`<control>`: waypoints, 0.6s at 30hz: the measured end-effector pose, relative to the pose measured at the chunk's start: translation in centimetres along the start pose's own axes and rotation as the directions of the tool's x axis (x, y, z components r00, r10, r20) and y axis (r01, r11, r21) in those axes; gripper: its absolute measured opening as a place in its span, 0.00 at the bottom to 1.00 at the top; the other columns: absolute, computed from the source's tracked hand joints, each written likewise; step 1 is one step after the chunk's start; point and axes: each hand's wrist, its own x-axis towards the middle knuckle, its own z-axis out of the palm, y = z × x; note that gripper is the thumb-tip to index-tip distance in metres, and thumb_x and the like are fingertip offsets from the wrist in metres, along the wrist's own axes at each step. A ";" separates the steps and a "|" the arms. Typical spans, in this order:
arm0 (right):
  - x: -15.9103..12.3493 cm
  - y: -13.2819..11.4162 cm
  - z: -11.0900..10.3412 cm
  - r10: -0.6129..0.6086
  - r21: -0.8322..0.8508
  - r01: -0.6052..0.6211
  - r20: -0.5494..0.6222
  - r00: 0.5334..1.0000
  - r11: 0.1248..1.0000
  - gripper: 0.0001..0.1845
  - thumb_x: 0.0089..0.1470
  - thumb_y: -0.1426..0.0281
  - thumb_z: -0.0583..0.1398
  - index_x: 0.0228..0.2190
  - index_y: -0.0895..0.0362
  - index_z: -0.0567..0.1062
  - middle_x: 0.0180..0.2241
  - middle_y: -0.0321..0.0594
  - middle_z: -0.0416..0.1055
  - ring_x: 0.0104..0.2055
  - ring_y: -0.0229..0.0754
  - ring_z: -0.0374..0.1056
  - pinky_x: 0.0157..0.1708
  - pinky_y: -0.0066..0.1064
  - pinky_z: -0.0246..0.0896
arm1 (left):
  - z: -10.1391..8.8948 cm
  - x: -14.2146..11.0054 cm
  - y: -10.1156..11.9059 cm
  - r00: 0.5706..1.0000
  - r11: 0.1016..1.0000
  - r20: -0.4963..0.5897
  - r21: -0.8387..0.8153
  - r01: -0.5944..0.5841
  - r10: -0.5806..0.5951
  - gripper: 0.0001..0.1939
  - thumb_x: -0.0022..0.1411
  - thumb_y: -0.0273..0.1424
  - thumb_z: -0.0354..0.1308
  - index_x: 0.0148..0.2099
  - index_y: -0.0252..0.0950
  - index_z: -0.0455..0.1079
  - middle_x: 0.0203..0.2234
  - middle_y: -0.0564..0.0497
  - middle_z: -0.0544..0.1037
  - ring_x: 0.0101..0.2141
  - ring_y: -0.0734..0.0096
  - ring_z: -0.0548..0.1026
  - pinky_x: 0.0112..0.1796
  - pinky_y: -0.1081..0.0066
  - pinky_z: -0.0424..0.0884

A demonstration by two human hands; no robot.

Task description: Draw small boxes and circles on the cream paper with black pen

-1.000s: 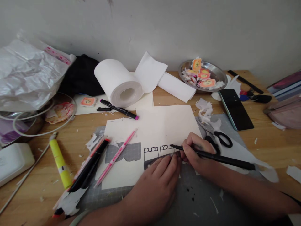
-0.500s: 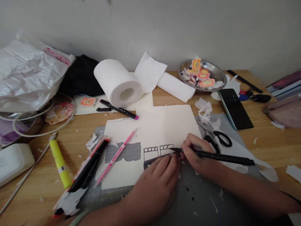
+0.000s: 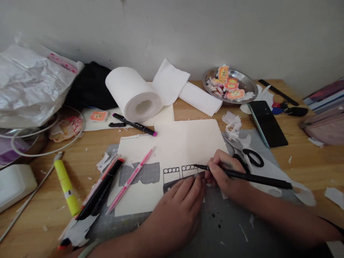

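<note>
My right hand (image 3: 225, 173) grips a black pen (image 3: 258, 178), its tip touching the top right corner of a small rectangle drawn on the cream paper (image 3: 188, 139). A matching drawn rectangle lies to its left, each with a row of small circles along the top. My left hand (image 3: 178, 208) presses down with its fingers together on a dark flat strip (image 3: 170, 185), ruler-like, that crosses the bottoms of the rectangles. Its thumb is hidden. A rectangular piece is cut out of the paper's left part, where a pink pen (image 3: 131, 179) lies across.
Black-handled scissors (image 3: 252, 157) and a phone (image 3: 268, 123) lie right. Behind are a paper roll (image 3: 126, 89), a purple-tipped marker (image 3: 134, 124) and a metal plate (image 3: 251, 84) of coloured cutouts. Left are a yellow highlighter (image 3: 66, 186), black markers (image 3: 102, 186) and a cable (image 3: 29, 200).
The pen tip has moved slightly up to the rectangle's top right corner, and the row of circles there looks fuller. My left hand stays on the dark strip. The view has shifted slightly.
</note>
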 end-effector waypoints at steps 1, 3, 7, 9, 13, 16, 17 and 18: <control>0.0 -0.1 -0.1 -0.009 0.023 0.010 -0.012 1.000 1.000 0.12 0.55 0.74 0.52 0.22 0.53 0.59 0.17 0.29 0.66 0.18 0.32 0.62 0.17 0.22 0.59 | 0.0 0.0 0.0 1.000 1.000 0.001 0.003 0.000 0.000 0.23 0.65 0.33 0.44 0.58 0.27 0.59 0.54 0.47 0.67 0.52 0.64 0.63 0.54 0.69 0.55; 0.0 -0.2 -0.3 -0.015 0.038 0.017 -0.032 0.999 0.999 0.12 0.54 0.75 0.52 0.21 0.53 0.59 0.17 0.29 0.66 0.17 0.32 0.62 0.16 0.21 0.58 | 0.0 0.0 0.0 1.000 1.000 0.001 0.010 0.000 0.000 0.23 0.65 0.33 0.44 0.58 0.27 0.59 0.54 0.46 0.67 0.52 0.64 0.63 0.54 0.69 0.55; 0.1 -0.4 -0.4 0.001 0.015 0.000 -0.026 1.000 1.000 0.12 0.53 0.77 0.53 0.21 0.54 0.59 0.16 0.28 0.66 0.16 0.31 0.61 0.16 0.21 0.57 | -0.1 0.1 0.0 1.000 1.000 -0.008 0.019 -0.012 0.013 0.22 0.65 0.32 0.44 0.58 0.27 0.60 0.54 0.46 0.67 0.53 0.64 0.61 0.55 0.68 0.53; 0.2 -0.4 -0.4 0.002 0.010 -0.002 -0.025 1.000 1.000 0.12 0.53 0.77 0.53 0.21 0.54 0.59 0.16 0.28 0.66 0.16 0.31 0.61 0.16 0.21 0.57 | -0.1 0.1 0.0 1.000 0.999 -0.014 0.030 -0.019 0.019 0.22 0.65 0.32 0.44 0.57 0.27 0.61 0.53 0.46 0.68 0.53 0.64 0.61 0.55 0.68 0.53; 0.1 -0.5 -0.2 0.012 0.037 -0.011 -0.018 1.000 0.999 0.12 0.53 0.76 0.52 0.21 0.54 0.59 0.16 0.28 0.67 0.17 0.31 0.61 0.15 0.20 0.56 | -0.1 0.0 0.3 0.999 0.995 -0.038 0.102 -0.019 0.023 0.19 0.64 0.30 0.44 0.54 0.28 0.64 0.50 0.46 0.70 0.50 0.63 0.65 0.51 0.67 0.59; 0.0 -0.6 -0.2 0.014 0.077 -0.013 -0.018 1.000 0.997 0.12 0.54 0.76 0.52 0.21 0.54 0.59 0.17 0.29 0.67 0.17 0.31 0.61 0.15 0.20 0.56 | -0.3 -0.1 0.7 0.999 0.981 -0.034 0.193 0.023 -0.017 0.17 0.63 0.29 0.46 0.50 0.29 0.67 0.47 0.44 0.73 0.46 0.59 0.69 0.46 0.64 0.63; 0.0 -0.6 -0.2 0.017 0.088 -0.016 -0.020 1.000 0.996 0.12 0.54 0.76 0.52 0.21 0.54 0.59 0.16 0.29 0.66 0.16 0.31 0.61 0.15 0.20 0.56 | -0.3 -0.1 0.9 0.999 0.976 -0.027 0.216 0.036 -0.031 0.16 0.62 0.29 0.46 0.49 0.29 0.68 0.46 0.43 0.73 0.45 0.58 0.70 0.44 0.63 0.64; 0.0 -0.6 -0.2 0.023 0.100 -0.021 -0.022 0.999 0.995 0.12 0.54 0.75 0.52 0.21 0.54 0.59 0.16 0.29 0.66 0.16 0.31 0.61 0.15 0.20 0.56 | -0.4 -0.2 1.0 0.999 0.972 -0.022 0.232 0.043 -0.039 0.16 0.62 0.29 0.46 0.48 0.30 0.68 0.45 0.43 0.74 0.44 0.57 0.71 0.43 0.62 0.65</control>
